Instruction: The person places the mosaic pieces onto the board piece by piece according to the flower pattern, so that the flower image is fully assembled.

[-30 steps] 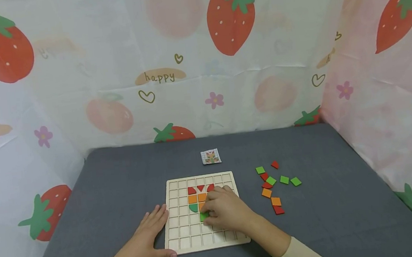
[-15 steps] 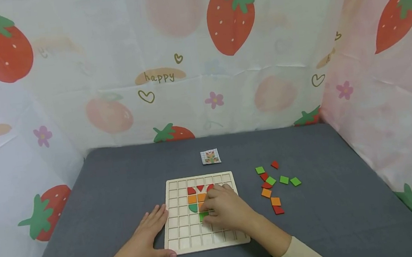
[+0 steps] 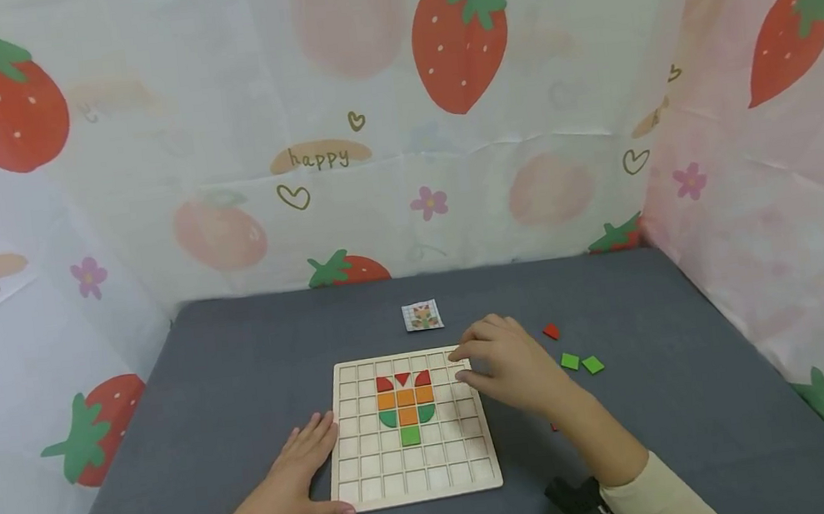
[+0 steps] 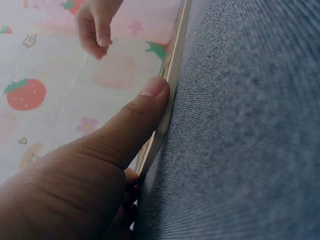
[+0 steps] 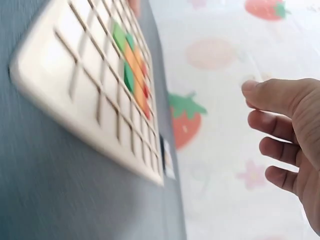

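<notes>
Three sides of pale, creased sheeting (image 3: 553,91), printed with plump strawberries, hearts and flowers, enclose a table (image 3: 256,349) under dark grey cloth whose fine ribbed weave shows close up from the left wrist. On it lies the flat, square, pale board (image 3: 369,467), round-cornered and divided by raised ridges into shallow cells.

The person's left hand (image 3: 302,465) rests at the board's left side, thumb and fingers extended against the edge rather than curled round it. The right hand (image 3: 509,364) hovers by the upper right corner, fingers loosely bent, thumb apart, with nothing visible between them; a cream sleeve (image 3: 663,490) covers its forearm, and a black object (image 3: 576,495) shows beside it.

Beyond the board lies a small gridded card (image 3: 422,315) bearing a coloured pattern. Smooth, flat tiles fill central cells: orange squares (image 3: 405,397), a light green square (image 3: 410,436), dark green quarter-rounds (image 3: 388,418), red quarter-rounds (image 3: 383,384) and a red triangle (image 3: 402,378). Right of the hand, two loose green squares (image 3: 570,362) and a red piece (image 3: 551,332) lie on the cloth.
</notes>
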A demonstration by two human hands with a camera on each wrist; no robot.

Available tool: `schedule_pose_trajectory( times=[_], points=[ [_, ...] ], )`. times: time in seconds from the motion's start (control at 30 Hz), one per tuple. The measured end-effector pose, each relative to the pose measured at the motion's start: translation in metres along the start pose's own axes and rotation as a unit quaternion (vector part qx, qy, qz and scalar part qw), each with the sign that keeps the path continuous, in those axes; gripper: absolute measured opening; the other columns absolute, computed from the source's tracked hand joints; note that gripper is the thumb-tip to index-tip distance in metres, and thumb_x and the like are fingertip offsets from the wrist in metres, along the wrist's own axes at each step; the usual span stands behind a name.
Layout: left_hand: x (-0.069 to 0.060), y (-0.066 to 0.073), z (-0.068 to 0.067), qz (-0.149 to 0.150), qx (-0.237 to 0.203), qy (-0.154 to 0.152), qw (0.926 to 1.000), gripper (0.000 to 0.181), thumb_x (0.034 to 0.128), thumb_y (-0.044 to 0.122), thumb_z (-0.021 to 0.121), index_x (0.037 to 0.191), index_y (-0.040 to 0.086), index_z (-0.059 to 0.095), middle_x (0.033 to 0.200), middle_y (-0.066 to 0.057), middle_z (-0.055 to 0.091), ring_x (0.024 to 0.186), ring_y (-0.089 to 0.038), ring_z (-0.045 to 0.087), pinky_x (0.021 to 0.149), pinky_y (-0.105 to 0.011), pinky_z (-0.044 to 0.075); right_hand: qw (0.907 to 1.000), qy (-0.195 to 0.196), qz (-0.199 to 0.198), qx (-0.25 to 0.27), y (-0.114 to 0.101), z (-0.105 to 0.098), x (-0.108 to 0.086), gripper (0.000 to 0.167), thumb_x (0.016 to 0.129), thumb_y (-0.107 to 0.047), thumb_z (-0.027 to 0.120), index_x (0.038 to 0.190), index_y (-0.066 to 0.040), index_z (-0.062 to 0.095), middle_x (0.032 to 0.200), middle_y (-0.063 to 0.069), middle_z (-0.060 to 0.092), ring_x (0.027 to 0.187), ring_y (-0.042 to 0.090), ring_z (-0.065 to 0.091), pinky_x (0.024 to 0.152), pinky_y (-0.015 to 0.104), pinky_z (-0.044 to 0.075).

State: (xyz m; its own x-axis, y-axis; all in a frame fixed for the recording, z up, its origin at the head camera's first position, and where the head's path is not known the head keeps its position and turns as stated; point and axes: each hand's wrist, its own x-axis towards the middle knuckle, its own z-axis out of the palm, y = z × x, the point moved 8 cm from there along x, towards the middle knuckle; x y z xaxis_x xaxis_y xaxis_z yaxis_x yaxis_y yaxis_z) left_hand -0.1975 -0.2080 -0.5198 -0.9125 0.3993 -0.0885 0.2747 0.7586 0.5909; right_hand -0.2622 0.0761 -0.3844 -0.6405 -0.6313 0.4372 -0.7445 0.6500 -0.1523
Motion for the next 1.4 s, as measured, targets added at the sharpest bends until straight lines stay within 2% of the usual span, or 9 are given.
schedule_pose_trajectory(
  times=[0.1,0.17,0.37,0.57,1.0,1.07,1.17,1.27,1.4],
  points=[
    [0.001,-0.001,0.000,-0.009,0.001,-0.004,1.0000,0.131,0.0647,0.075,0.079,0.162,0.005,0.026,0.170,-0.011,0.020,0.159,-0.033,0.008,0.127,-0.057,0.004,0.9997,0.006,0.023,-0.002,0.019,-0.016,-0.009,0.023,0.084,-0.023,0.087,0.107,-0.020,0.080,0.105,-0.004,0.069,0.100,0.019,0.058,0.090,0.044,0.049],
    [0.001,-0.001,-0.001,-0.013,0.001,-0.006,0.9999,0.131,0.0644,0.075,0.080,0.162,0.005,0.026,0.170,-0.012,0.019,0.159,-0.034,0.008,0.127,-0.060,0.004,0.9992,0.008,0.040,-0.001,0.032,-0.024,-0.015,0.023,0.085,-0.022,0.086,0.108,-0.021,0.080,0.106,-0.004,0.069,0.101,0.019,0.058,0.090,0.045,0.049],
    [-0.001,-0.002,-0.002,-0.016,0.004,-0.007,0.9998,0.131,0.0648,0.075,0.079,0.162,0.006,0.026,0.171,-0.013,0.017,0.159,-0.034,0.008,0.126,-0.060,0.005,0.9962,0.023,0.083,0.016,0.069,-0.041,-0.038,0.023,0.087,-0.018,0.084,0.109,-0.020,0.080,0.107,-0.002,0.071,0.102,0.022,0.059,0.090,0.048,0.047],
    [0.000,-0.002,-0.002,-0.013,0.001,-0.006,0.9999,0.130,0.0653,0.075,0.079,0.162,0.006,0.027,0.171,-0.014,0.018,0.159,-0.035,0.009,0.126,-0.061,0.005,0.9916,0.039,0.120,0.024,0.100,-0.046,-0.064,0.024,0.086,-0.010,0.083,0.109,-0.017,0.080,0.106,0.001,0.073,0.099,0.022,0.058,0.084,0.046,0.048],
    [0.001,0.001,-0.002,-0.008,-0.008,-0.005,0.9999,0.130,0.0655,0.074,0.080,0.162,0.004,0.027,0.170,-0.013,0.021,0.159,-0.036,0.009,0.126,-0.061,0.005,0.9758,0.040,0.211,0.041,0.145,-0.036,-0.110,0.025,0.088,-0.012,0.081,0.113,-0.010,0.078,0.111,0.007,0.072,0.104,0.028,0.058,0.084,0.051,0.051],
    [0.001,0.001,-0.002,-0.007,-0.013,-0.005,0.9999,0.130,0.0659,0.073,0.080,0.162,0.004,0.027,0.170,-0.013,0.021,0.159,-0.035,0.008,0.128,-0.056,0.002,0.9735,0.041,0.221,0.044,0.149,-0.034,-0.117,0.025,0.089,-0.011,0.081,0.113,-0.009,0.078,0.112,0.010,0.072,0.105,0.030,0.058,0.085,0.054,0.051],
    [0.000,0.000,-0.001,-0.002,-0.017,-0.002,0.9999,0.129,0.0659,0.073,0.080,0.162,0.004,0.027,0.170,-0.013,0.021,0.159,-0.034,0.008,0.128,-0.034,-0.007,0.9718,0.048,0.226,0.046,0.154,-0.033,-0.124,0.026,0.088,-0.011,0.081,0.113,-0.007,0.077,0.113,0.011,0.072,0.105,0.032,0.059,0.085,0.056,0.050],
    [0.000,0.000,0.000,0.001,-0.015,-0.001,0.9999,0.129,0.0659,0.074,0.079,0.162,0.005,0.027,0.170,-0.012,0.021,0.159,-0.033,0.008,0.120,-0.015,-0.015,0.9698,0.049,0.234,0.049,0.159,-0.030,-0.130,0.027,0.089,-0.011,0.080,0.115,-0.006,0.077,0.115,0.012,0.071,0.107,0.032,0.058,0.087,0.057,0.050],
    [0.001,0.000,-0.001,-0.001,-0.014,-0.004,0.9999,0.129,0.0665,0.075,0.079,0.162,0.005,0.027,0.170,-0.012,0.020,0.159,-0.033,0.007,0.117,-0.010,-0.016,0.9667,0.047,0.247,0.050,0.164,-0.026,-0.134,0.028,0.090,-0.011,0.080,0.117,-0.006,0.076,0.117,0.013,0.070,0.107,0.033,0.057,0.087,0.057,0.050]
  ],
)
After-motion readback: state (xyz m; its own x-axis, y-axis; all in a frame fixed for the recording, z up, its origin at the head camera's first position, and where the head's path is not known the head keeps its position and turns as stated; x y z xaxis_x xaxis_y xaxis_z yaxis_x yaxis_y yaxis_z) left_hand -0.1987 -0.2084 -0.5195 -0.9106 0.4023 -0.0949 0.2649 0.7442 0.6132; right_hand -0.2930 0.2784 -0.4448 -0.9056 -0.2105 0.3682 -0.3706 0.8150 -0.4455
